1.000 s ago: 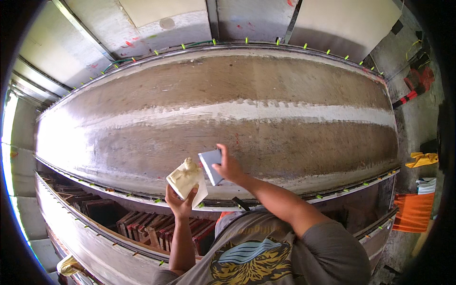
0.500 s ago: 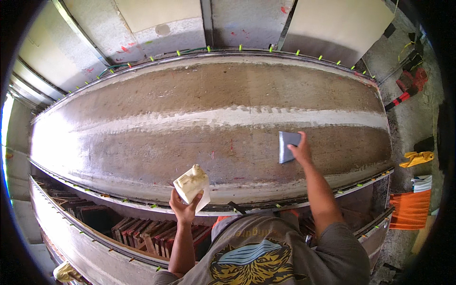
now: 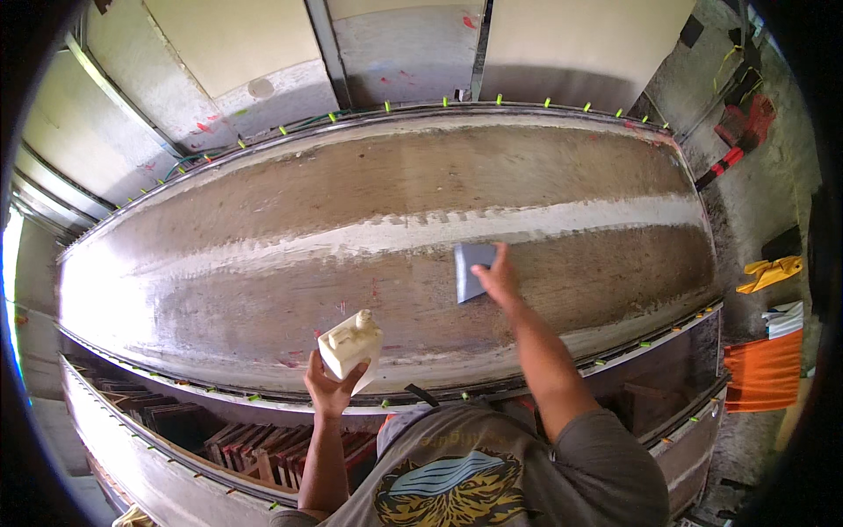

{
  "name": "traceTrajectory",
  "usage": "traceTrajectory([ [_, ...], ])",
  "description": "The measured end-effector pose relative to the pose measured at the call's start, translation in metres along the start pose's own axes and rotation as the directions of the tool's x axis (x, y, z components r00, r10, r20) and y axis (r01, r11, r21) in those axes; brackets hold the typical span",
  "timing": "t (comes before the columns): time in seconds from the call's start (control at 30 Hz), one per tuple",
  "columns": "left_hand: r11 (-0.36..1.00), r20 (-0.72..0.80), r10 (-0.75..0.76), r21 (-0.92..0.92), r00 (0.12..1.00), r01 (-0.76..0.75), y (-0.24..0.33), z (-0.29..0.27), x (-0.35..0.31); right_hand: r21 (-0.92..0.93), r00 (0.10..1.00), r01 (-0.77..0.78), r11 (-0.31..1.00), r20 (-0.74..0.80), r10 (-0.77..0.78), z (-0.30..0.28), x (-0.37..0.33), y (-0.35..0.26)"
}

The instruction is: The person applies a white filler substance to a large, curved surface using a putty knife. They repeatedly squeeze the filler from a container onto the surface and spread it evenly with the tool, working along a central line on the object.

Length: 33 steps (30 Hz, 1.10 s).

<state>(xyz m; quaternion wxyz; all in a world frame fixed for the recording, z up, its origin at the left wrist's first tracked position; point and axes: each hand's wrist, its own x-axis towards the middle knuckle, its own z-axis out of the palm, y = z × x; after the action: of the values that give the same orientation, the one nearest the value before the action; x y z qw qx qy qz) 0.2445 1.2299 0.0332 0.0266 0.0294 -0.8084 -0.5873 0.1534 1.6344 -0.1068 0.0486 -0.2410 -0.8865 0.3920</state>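
My left hand (image 3: 331,382) is wrapped round a cream plastic jug (image 3: 349,341) with a short neck, held tilted over the near edge of a long curved panel. Further right and farther off, my right hand (image 3: 499,279) grips a flat grey spreader (image 3: 470,272) between thumb and fingers. Its pale edge faces left, against or just above the brown surface of the panel (image 3: 413,303); I cannot tell whether it touches. A rough white band (image 3: 395,235) runs lengthwise along the panel, just beyond the spreader.
Small yellow-green clips (image 3: 387,106) line the panel's edges. Below the near edge, a shelf holds several dark, thin boards (image 3: 241,448). Pale sheets (image 3: 571,44) lean at the back. An orange cloth (image 3: 764,371) and yellow gloves (image 3: 771,275) lie at the right.
The view has swung, so the panel and wall sit farther left. My right hand has brought the spreader closer to the white band. My left hand still holds the jug.
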Motion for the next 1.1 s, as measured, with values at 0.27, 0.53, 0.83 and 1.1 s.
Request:
traceTrajectory([
  [0.27, 0.931, 0.242, 0.036, 0.346, 0.970, -0.121, 0.050, 0.097, -0.015, 0.060, 0.996, -0.038, 0.997, -0.079, 0.043, -0.150, 0.010, 0.111],
  [0.53, 0.739, 0.601, 0.223, 0.409, 0.767, -0.535, 0.085, 0.212, -0.026, -0.084, 0.915, -0.369, 0.926, -0.205, 0.346, -0.290, -0.075, 0.176],
  [0.83, 0.631, 0.831, 0.095, 0.376, 0.549, -0.679, 0.112, 0.309, -0.035, -0.161, 0.846, -0.515, 0.842, -0.255, 0.468, -0.325, -0.100, 0.233],
  [1.1, 0.505, 0.862, 0.062, 0.408, 0.504, -0.760, 0.112, 0.330, -0.039, -0.142, 0.902, -0.389, 0.910, -0.261, 0.345, -0.319, -0.102, 0.266],
])
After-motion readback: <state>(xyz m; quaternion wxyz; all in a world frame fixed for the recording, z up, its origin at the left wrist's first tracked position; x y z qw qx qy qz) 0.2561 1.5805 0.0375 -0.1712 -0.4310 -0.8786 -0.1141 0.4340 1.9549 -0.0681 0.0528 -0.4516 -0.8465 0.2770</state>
